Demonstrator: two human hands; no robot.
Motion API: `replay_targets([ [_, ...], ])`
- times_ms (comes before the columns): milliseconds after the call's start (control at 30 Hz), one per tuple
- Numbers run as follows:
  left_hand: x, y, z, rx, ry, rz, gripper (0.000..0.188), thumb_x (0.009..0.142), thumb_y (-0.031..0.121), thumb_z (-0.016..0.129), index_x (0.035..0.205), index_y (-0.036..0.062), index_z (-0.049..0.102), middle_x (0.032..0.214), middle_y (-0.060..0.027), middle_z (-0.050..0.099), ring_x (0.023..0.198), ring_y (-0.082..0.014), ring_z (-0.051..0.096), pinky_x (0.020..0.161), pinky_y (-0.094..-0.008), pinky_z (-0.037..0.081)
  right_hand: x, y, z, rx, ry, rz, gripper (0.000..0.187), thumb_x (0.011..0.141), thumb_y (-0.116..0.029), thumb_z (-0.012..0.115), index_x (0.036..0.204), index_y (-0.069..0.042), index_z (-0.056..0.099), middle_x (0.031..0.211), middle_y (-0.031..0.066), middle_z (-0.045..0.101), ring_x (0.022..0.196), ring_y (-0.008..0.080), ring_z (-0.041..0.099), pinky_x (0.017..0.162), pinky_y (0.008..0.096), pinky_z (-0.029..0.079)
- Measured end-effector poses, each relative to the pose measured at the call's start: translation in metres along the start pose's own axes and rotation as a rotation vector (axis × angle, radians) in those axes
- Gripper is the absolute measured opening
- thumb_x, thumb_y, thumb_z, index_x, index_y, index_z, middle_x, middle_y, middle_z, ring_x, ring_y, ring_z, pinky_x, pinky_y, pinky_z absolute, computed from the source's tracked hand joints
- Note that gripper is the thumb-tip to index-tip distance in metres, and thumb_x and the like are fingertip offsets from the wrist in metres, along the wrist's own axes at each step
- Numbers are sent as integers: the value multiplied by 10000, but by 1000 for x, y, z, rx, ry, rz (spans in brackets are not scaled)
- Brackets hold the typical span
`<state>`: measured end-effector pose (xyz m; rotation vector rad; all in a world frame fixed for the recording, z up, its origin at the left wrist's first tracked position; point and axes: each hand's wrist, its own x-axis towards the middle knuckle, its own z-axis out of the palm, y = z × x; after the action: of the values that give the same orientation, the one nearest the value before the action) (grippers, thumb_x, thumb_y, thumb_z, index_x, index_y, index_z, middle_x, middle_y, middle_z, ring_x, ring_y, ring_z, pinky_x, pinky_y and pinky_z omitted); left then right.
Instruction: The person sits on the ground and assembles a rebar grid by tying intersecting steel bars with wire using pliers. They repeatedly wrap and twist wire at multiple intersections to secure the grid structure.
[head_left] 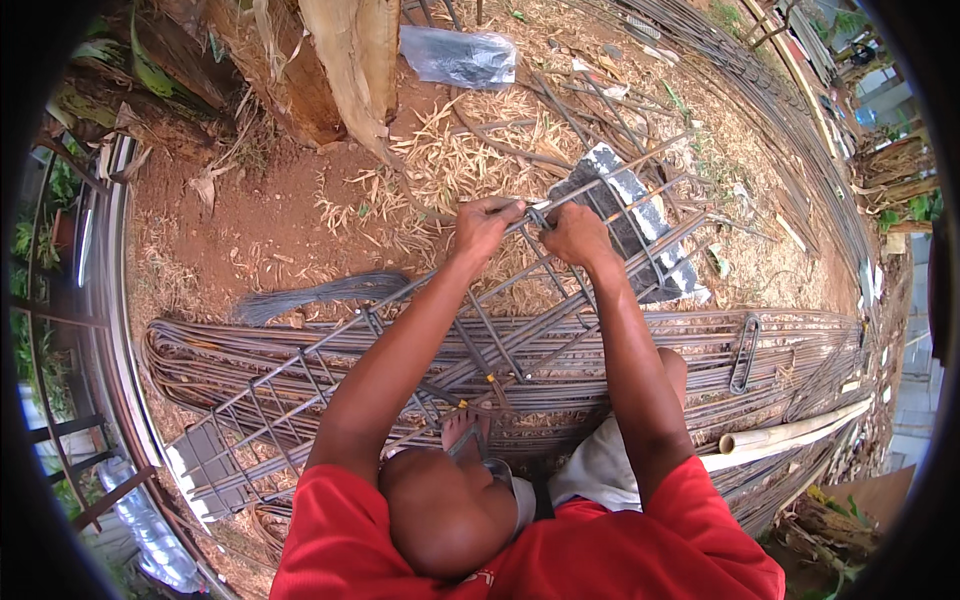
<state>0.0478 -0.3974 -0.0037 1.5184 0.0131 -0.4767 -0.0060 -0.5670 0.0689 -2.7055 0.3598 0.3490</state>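
A long cage of steel rebar (478,300) with square stirrups runs slantwise from lower left to upper right in front of me. My left hand (484,228) is closed at its far bar, thumb and fingers pinched toward a stirrup joint. Right beside it, my right hand (579,237) is curled into a fist at the same joint. Something small and dark shows between the two hands, too small to name. Under the cage's right end lies a black and white block (656,228); its left end is over a grey block (208,462).
Bent rebar bundles (230,365) lie under the cage, by my bare foot (466,432). A bunch of thin wire (318,297) rests on the soil. A clear plastic bag (460,57) lies beyond, beside a banana trunk (350,60). Bamboo poles (790,428) are at right.
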Motion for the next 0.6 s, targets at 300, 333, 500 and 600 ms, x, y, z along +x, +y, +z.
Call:
replay_targets([
  [300,-5,11,-4,-45,-74,-15,199,954,158,837,1102,25,844,1021,-90,820,922,-167,721,866,-334,563,50,-15,-43,-179,-26,-73,279,886,-168,656,1031,10,815,1059,281,784,1018,453,772,927,524,606],
  [333,-5,12,-6,-62,-104,-21,198,952,154,838,1103,26,844,1027,-93,818,929,-171,720,873,-339,565,56,-19,-39,-175,-16,-86,281,889,-170,656,1030,17,813,1055,282,784,1016,451,774,922,523,609],
  [500,3,8,1,-86,-34,-79,218,956,102,804,1115,-46,814,1019,-124,808,902,-172,710,866,-330,564,70,-21,-25,-211,87,-82,257,796,-179,701,993,-134,861,1006,187,807,981,381,779,898,475,613],
  [600,5,4,14,-115,38,-127,231,943,71,792,1114,-83,792,1024,-137,806,901,-172,719,871,-317,570,67,-23,-29,-186,-15,-149,247,851,-191,725,1002,-22,822,1031,255,792,1014,415,779,919,504,609],
])
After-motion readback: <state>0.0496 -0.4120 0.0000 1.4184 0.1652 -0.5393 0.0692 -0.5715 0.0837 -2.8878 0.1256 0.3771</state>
